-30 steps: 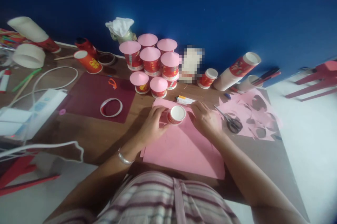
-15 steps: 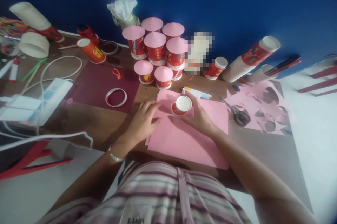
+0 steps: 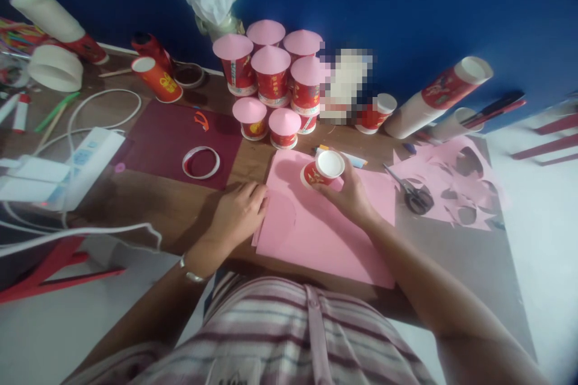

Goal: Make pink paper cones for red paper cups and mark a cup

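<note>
**Small cup held tilted over the pink sheet**

A small red paper cup with a white round end (image 3: 326, 168) is gripped in the right hand (image 3: 350, 195), with thumb and fingers closed round its side from below and from the right. The cup is held just above the far part of a large pink paper sheet (image 3: 325, 240). Its long axis is tilted, the white end up and away and the red end down towards the left. Whether the white end is mouth or base cannot be told.

The left hand (image 3: 237, 213) is laid flat on the sheet's left edge, fingers together, gripping nothing; it is near the cup but not touching it. Dark-handled scissors (image 3: 413, 195) lie to the right on the wooden table (image 3: 180, 210).
</note>
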`<state>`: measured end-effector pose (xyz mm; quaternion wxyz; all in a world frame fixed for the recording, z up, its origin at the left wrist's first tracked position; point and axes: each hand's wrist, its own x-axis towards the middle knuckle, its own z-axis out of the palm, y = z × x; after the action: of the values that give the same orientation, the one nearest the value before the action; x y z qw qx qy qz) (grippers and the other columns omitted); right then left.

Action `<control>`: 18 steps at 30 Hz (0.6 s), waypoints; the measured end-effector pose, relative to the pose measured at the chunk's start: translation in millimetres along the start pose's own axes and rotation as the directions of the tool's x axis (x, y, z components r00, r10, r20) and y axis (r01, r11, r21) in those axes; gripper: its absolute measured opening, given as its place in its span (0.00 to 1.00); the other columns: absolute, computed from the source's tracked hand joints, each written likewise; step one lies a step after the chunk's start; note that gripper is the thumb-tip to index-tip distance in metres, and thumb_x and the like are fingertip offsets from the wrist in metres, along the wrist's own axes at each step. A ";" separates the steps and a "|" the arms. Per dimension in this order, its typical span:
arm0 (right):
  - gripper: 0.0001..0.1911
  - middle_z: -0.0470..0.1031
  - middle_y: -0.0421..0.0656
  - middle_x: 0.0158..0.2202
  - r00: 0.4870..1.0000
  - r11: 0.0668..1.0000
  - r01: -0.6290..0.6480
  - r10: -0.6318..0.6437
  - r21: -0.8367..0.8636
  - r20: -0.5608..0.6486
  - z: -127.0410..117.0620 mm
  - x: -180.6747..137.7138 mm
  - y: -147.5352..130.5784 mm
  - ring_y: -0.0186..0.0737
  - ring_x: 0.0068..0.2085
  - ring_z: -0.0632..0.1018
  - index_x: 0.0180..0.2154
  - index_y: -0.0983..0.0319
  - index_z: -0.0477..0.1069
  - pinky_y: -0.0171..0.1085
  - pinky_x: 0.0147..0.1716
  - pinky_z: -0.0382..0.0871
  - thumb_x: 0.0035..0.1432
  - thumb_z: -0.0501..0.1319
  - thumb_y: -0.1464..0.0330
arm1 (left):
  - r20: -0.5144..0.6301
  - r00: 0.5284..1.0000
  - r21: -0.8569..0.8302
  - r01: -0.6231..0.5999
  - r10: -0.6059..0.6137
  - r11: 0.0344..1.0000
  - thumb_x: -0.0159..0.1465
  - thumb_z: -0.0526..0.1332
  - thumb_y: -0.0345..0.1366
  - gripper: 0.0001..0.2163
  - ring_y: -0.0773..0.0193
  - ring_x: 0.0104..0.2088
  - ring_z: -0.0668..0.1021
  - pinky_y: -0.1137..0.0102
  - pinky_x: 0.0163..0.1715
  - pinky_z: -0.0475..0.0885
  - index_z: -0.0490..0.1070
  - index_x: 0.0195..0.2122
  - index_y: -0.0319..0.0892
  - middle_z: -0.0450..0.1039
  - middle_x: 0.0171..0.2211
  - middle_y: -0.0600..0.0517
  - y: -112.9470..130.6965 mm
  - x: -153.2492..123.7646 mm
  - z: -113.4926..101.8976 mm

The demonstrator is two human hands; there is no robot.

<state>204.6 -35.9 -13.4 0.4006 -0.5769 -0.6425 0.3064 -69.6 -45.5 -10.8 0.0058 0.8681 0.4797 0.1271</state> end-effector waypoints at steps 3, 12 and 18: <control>0.41 0.75 0.52 0.63 1.000 1.000 -0.001 0.001 0.011 0.001 0.4 -0.3 -0.9 0.58 0.63 0.76 0.66 0.56 0.63 0.58 0.60 0.73 0.55 0.72 0.55 | -0.032 0.999 0.023 -0.012 0.013 1.000 0.69 0.58 0.29 0.07 0.56 0.34 0.79 0.64 0.33 0.69 0.75 0.34 0.43 0.78 0.32 0.47 0.4 0.0 -0.7; 0.42 0.75 0.52 0.62 0.998 1.000 0.019 -0.017 0.019 -0.060 -12.1 -2.8 -0.8 0.58 0.63 0.76 0.67 0.57 0.63 0.59 0.62 0.72 0.55 0.72 0.55 | -0.105 0.992 0.029 -0.072 0.074 0.997 0.67 0.61 0.27 0.07 0.57 0.32 0.78 0.64 0.33 0.67 0.74 0.33 0.44 0.77 0.29 0.50 6.9 -5.5 -6.0; 0.42 0.77 0.52 0.59 0.997 1.000 -0.015 0.016 0.015 -0.071 -13.5 -6.4 8.5 0.59 0.60 0.78 0.66 0.57 0.64 0.59 0.58 0.75 0.54 0.73 0.54 | -0.114 0.989 0.024 -0.093 0.095 0.995 0.68 0.61 0.30 0.04 0.56 0.37 0.80 0.64 0.35 0.70 0.75 0.37 0.43 0.79 0.34 0.49 8.7 -7.5 -8.4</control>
<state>220.7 -41.8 -15.1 0.4250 -0.5897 -0.6209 0.2934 -68.1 -57.3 -3.1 -0.0357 0.8811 0.4388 0.1725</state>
